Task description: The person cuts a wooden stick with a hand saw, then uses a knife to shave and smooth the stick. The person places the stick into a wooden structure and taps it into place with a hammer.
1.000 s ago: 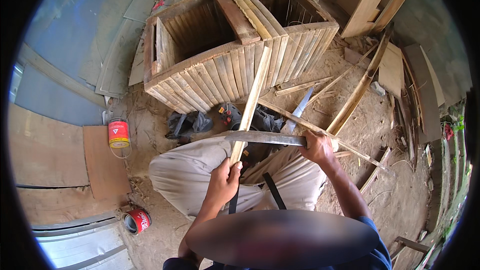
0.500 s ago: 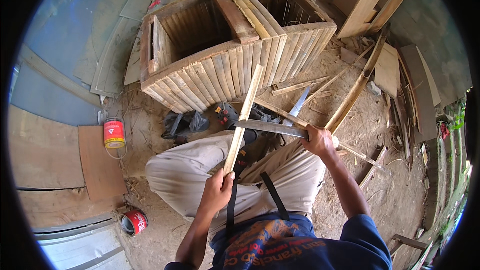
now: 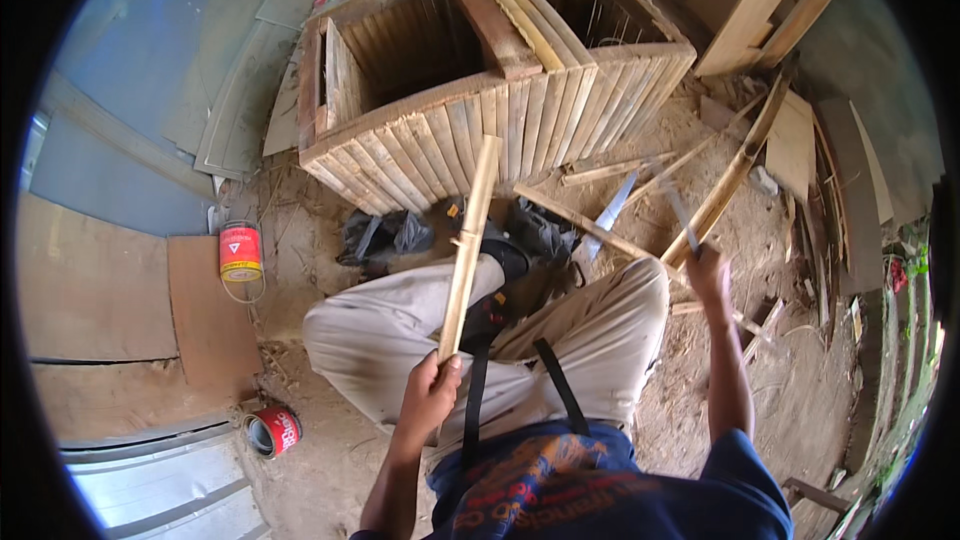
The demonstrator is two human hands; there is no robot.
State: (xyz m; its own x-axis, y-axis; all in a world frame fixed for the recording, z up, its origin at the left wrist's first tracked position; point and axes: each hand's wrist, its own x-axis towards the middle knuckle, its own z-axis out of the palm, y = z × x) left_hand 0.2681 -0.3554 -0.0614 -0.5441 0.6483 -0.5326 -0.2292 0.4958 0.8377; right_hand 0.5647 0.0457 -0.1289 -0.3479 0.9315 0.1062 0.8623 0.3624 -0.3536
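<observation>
My left hand (image 3: pixel 430 398) is closed round the lower end of a split bamboo slat (image 3: pixel 470 250), which stands up and away from me in front of my left knee. A small splinter sticks out along its edge. Off to the right, past my right knee, my right hand (image 3: pixel 709 278) grips a machete (image 3: pixel 681 212). Its blade points away from me, clear of the slat and slightly smeared by motion. Beyond my legs lies a handsaw (image 3: pixel 610 205) with a pale blade, next to a long bamboo strip (image 3: pixel 580 218) on the ground.
A large bamboo-slatted wooden frame (image 3: pixel 440 145) with two open bays stands ahead. Black plastic bags (image 3: pixel 385 236) lie before it. Two red cans, one upright (image 3: pixel 240 252) and one tipped (image 3: pixel 272 431), sit at left. A long bamboo pole (image 3: pixel 735 175) and boards (image 3: pixel 795 145) are at right.
My right hand has swung the machete off the slat, outward to the right, and its blade has turned from pointing left to pointing away. The slat has tilted slightly left, still in my left hand.
</observation>
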